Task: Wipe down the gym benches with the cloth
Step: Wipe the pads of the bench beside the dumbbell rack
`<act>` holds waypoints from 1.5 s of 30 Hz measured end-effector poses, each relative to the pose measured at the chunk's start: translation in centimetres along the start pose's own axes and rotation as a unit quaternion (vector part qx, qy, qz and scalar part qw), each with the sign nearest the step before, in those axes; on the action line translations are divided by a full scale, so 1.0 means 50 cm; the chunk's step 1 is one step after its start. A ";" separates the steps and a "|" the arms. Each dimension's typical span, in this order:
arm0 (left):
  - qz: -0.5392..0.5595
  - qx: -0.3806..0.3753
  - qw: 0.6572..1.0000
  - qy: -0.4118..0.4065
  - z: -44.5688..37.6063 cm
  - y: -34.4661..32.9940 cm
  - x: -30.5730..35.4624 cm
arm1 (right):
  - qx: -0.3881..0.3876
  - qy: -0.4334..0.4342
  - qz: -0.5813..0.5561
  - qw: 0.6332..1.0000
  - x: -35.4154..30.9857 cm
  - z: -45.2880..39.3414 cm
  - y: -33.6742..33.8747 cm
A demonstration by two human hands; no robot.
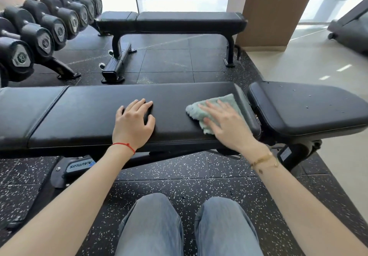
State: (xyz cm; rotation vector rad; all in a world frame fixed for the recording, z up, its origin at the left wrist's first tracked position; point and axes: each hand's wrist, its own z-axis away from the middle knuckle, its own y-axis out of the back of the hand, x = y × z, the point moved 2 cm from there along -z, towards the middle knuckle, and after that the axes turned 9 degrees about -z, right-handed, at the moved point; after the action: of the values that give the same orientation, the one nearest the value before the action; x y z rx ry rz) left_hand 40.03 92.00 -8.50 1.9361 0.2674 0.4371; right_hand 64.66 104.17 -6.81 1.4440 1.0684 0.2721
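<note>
Cloth (216,110) lies on the near bench (95,112), close to its right end, pressed flat under my right hand (225,122), fingers straight. My left hand (133,122) rests beside it on the pad, fingers relaxed, holding nothing.

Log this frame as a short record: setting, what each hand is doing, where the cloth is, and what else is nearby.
setting: gym floor, person facing the near bench
left hand: flat on the bench pad, holding nothing
right hand: pressing the cloth flat on the pad
cloth place: right end of the long pad, beside the gap to the seat pad
nearby: second bench behind, dumbbells on a rack at left
</note>
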 end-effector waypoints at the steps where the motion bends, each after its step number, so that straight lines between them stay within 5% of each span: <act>1: -0.001 0.001 1.000 -0.001 0.000 0.000 0.000 | -0.003 0.026 -0.001 1.000 -0.017 0.035 0.000; 6: -0.012 -0.002 1.000 -0.002 0.000 -0.004 0.000 | 0.015 0.058 -0.009 0.998 -0.006 0.096 0.022; 12: -0.016 -0.003 1.000 0.005 -0.002 -0.008 0.004 | 0.002 -0.095 0.019 0.995 0.061 -0.120 0.002; 17: -0.013 0.005 1.000 0.003 -0.002 -0.005 0.001 | -0.030 0.025 -0.029 0.999 -0.047 -0.069 -0.032; 21: -0.011 0.014 1.000 0.003 -0.003 -0.004 -0.001 | -0.033 0.075 -0.083 0.993 -0.011 0.011 0.013; 28: -0.017 0.021 1.000 0.011 -0.006 -0.004 0.006 | 0.027 -0.080 0.007 0.996 0.085 -0.235 -0.011; 33: -0.017 0.023 1.000 0.006 -0.006 -0.004 -0.001 | -0.037 0.013 -0.039 0.998 -0.035 -0.236 -0.071; 38: -0.010 0.023 1.000 0.002 -0.005 -0.004 -0.001 | -0.046 0.089 -0.088 0.991 -0.014 -0.088 -0.012; 45: -0.016 0.024 1.000 0.008 -0.005 -0.002 0.003 | -0.005 -0.066 -0.015 0.998 0.111 -0.239 0.023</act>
State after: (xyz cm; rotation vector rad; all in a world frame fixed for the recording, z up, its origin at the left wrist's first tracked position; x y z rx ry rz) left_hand 40.08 92.28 -8.47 1.9737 0.3211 0.4296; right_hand 59.59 116.32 -5.54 1.4166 0.9795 0.1587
